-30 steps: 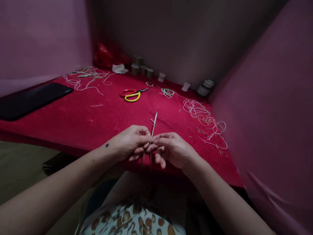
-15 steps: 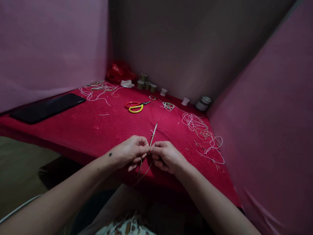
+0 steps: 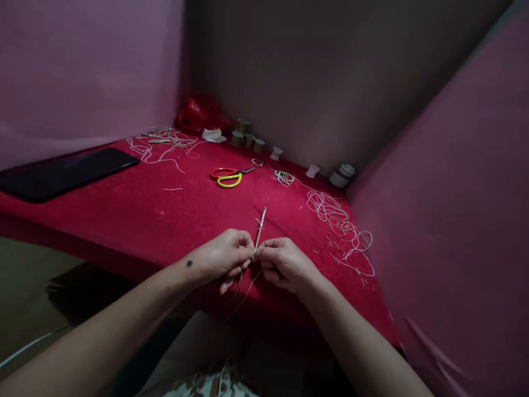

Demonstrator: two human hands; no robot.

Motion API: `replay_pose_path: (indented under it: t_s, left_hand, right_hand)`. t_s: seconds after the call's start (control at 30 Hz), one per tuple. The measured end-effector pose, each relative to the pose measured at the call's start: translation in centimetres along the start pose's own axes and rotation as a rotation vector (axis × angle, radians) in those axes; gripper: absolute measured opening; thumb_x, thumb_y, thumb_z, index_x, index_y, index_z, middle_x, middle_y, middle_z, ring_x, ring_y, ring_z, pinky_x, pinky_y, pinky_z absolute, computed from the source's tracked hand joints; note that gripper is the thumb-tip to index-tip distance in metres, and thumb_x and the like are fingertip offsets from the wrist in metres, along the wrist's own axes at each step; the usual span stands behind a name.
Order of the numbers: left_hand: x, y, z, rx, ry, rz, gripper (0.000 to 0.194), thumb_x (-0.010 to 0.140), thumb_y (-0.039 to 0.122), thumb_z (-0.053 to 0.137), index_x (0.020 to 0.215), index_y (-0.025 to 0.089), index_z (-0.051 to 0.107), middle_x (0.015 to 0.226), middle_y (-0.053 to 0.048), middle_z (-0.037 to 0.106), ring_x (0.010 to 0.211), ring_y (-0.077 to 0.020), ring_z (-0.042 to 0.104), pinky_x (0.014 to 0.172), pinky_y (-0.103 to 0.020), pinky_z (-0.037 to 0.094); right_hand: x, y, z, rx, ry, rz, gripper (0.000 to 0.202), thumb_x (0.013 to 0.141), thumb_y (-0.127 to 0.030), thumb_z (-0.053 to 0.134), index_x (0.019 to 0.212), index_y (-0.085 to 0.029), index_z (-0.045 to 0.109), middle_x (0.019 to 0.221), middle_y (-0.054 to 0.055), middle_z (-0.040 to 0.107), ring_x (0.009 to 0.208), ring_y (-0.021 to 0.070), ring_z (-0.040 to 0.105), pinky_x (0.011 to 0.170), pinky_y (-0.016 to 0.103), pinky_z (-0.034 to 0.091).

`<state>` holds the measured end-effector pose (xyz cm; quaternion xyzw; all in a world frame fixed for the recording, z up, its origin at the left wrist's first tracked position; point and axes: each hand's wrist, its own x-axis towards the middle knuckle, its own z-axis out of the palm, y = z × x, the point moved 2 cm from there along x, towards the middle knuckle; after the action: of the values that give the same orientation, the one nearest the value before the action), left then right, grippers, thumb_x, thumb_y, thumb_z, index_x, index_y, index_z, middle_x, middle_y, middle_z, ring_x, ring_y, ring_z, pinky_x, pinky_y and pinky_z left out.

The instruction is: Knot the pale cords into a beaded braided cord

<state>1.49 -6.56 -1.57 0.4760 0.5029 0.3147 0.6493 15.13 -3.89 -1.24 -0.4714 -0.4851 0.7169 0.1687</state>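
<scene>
A thin braided cord [image 3: 261, 221], white and knotted at its far end and greenish nearer me, stretches away from my fingertips over the red cloth. My left hand [image 3: 231, 255] pinches its near end between thumb and forefinger. Right beside it, my right hand [image 3: 283, 263] is closed in a pinch at the same spot, its thumb and forefinger on the cord's strands. Loose tan strands [image 3: 247, 292] hang below, between the two hands. The exact knot is hidden by the fingertips.
Scissors [image 3: 231, 176] with red and yellow handles lie beyond my hands. A black phone [image 3: 61, 172] is at the left. Tangled white cord [image 3: 330, 209] lies right, more [image 3: 169, 144] back left. Green spools [image 3: 243, 133], a red plastic bag [image 3: 200, 113] and a jar [image 3: 342, 175] line the back.
The view has shifted slightly. Both hands remain together at the cord's near end, with only small finger movements, and a little more of the green section shows between the fingertips.
</scene>
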Motion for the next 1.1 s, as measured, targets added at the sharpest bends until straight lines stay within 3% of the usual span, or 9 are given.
replay_pose_path:
  t_s: [0.27,0.53,0.63,0.87,1.1]
  left_hand:
    - [0.4,-0.2,-0.7,0.114,-0.105,0.000,0.012,0.084,0.025,0.044,0.072,0.022,0.041,0.041,0.011,0.039,0.026,-0.0076,0.034,0.023,-0.019,0.033]
    - [0.4,-1.5,-1.1,0.282,-0.071,0.137,0.018,0.089,0.033,0.037,0.076,0.022,0.043,0.049,0.008,0.047,0.028,-0.0091,0.048,0.027,-0.018,0.030]
    - [0.3,-1.2,-1.0,0.234,-0.071,0.093,0.019,0.087,0.035,0.040,0.073,0.022,0.042,0.045,0.008,0.048,0.028,-0.0098,0.047,0.027,-0.018,0.031]
    - [0.1,-0.1,-1.1,0.060,-0.179,-0.159,0.021,0.089,0.030,0.036,0.072,0.021,0.044,0.037,0.004,0.054,0.028,-0.0118,0.049,0.031,-0.019,0.035]
    - [0.1,0.4,-1.8,0.049,-0.147,-0.193,0.023,0.085,0.034,0.043,0.071,0.018,0.050,0.040,-0.001,0.059,0.028,-0.0117,0.052,0.030,-0.017,0.031]
  right_hand:
    - [-0.4,0.4,0.1,0.073,0.042,-0.043,0.016,0.067,-0.022,0.064,0.063,-0.017,0.049,0.040,-0.011,0.034,0.027,0.0024,0.024,0.024,0.016,0.012]
    - [-0.3,0.2,0.4,0.147,0.062,0.020,0.018,0.068,-0.022,0.064,0.063,-0.017,0.047,0.040,-0.011,0.034,0.028,0.0015,0.022,0.027,0.016,0.013]
    - [-0.3,0.1,0.5,0.167,0.063,0.040,0.019,0.068,-0.022,0.064,0.062,-0.018,0.046,0.041,-0.011,0.034,0.030,0.0014,0.021,0.028,0.016,0.012]
    - [-0.2,0.0,0.5,0.152,0.025,0.038,0.014,0.072,-0.022,0.061,0.066,-0.018,0.048,0.042,-0.010,0.036,0.031,0.0023,0.022,0.029,0.016,0.013]
    - [-0.2,-0.2,0.4,0.161,0.008,0.038,0.014,0.069,-0.018,0.059,0.063,-0.018,0.046,0.038,-0.011,0.034,0.028,0.0024,0.020,0.027,0.016,0.013]
